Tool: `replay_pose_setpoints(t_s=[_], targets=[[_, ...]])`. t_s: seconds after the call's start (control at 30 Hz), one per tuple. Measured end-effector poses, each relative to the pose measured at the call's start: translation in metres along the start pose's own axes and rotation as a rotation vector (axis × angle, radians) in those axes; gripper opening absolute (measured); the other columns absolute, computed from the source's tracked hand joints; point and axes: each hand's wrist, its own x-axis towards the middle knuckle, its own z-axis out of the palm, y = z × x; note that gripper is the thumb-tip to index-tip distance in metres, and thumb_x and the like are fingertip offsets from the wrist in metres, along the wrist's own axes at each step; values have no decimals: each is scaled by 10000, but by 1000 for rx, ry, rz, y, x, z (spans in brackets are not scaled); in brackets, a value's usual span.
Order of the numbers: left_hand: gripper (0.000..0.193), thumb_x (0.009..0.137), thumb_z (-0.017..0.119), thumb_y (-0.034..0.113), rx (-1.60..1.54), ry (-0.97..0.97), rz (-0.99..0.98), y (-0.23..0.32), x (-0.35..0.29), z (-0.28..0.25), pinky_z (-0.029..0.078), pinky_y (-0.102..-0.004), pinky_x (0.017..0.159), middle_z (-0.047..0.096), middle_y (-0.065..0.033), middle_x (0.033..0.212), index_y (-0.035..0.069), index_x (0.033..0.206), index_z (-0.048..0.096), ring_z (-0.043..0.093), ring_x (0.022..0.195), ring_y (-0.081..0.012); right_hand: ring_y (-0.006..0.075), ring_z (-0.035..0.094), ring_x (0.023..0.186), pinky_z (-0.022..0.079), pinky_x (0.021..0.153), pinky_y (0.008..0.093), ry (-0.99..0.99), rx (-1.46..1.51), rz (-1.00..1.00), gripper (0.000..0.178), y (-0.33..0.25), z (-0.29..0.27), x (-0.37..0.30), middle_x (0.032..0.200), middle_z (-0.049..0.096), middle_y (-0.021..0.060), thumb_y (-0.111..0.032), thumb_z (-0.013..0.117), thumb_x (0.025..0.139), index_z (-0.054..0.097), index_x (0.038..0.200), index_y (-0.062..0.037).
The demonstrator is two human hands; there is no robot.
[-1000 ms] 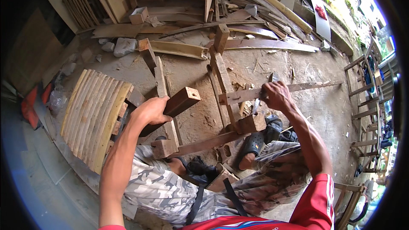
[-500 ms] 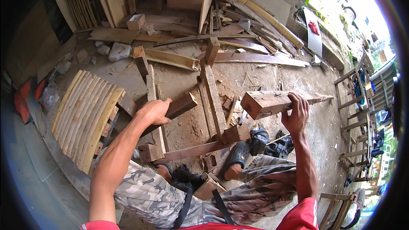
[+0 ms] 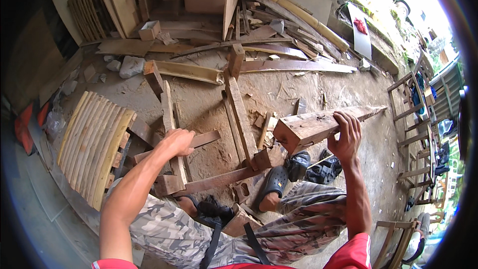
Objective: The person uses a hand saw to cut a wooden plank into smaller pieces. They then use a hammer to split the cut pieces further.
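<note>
My right hand (image 3: 345, 137) grips a thick squared wooden beam (image 3: 313, 128) from above, fingers over its top and thumb on the near side. The beam is held out to the right, its broad end toward the middle. My left hand (image 3: 178, 143) is closed around a short wooden board (image 3: 206, 138), which crosses over a rail of the wooden frame (image 3: 242, 119). That frame lies on the ground between and beyond my feet, with short legs sticking up at its far corners. My left palm and fingertips are partly hidden.
A curved slatted wooden panel (image 3: 94, 144) lies at my left. Scrap timber (image 3: 294, 30) is heaped at the back, near a bamboo pole (image 3: 298, 15). Black plastic bags (image 3: 321, 168) lie beside my right shoe (image 3: 274, 184). A wooden rack (image 3: 413, 139) stands at the far right.
My left hand has lowered and turned the short board, which now lies flatter across the frame rail. The beam in my right hand has shifted only slightly. The view has moved a little.
</note>
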Motion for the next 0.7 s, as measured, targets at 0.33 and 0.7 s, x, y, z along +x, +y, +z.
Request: replay_pose_setpoints(t_s=[0.33,0.7], targets=[[355,908,701,305,-340,424,162,46,-19,-41,549,-445,868,737,-176,1048,46,1151,706,707,993,-326,348,665,1083,499,994,486,-66,48,-45,448,-3,10,6,1156,697,145,-127,718,734,623,1161,-28],[300,954,723,221,-1125,468,488,124,-64,-79,544,-302,836,725,-71,1100,41,1193,698,683,994,-140,340,662,1077,494,993,480,-149,87,-47,466,-11,21,6,1140,696,140,-104,744,713,613,1155,-38]])
